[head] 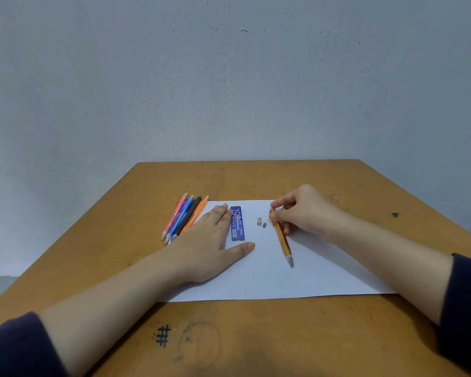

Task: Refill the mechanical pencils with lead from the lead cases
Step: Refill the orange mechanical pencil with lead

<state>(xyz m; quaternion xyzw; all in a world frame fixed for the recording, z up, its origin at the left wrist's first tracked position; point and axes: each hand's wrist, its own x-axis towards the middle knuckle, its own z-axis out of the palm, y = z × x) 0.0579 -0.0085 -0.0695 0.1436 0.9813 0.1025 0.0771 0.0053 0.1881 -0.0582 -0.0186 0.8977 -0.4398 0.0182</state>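
An orange mechanical pencil (282, 240) lies on a white sheet of paper (297, 278), tip toward me. My right hand (302, 210) pinches its far end between thumb and fingers. Two small grey parts, a cap (259, 221) and an eraser (264, 225), lie just left of that end. A blue lead case (237, 223) lies flat on the paper. My left hand (207, 240) rests flat and open on the paper beside the case, fingers reaching its left edge. Several more pencils (184, 216), pink, blue, black and orange, lie bunched to the left.
The wooden table (229, 336) carries a black hash mark (163, 336) near its front and a dark spot (394, 214) at the right. A grey wall stands close behind the table's far edge.
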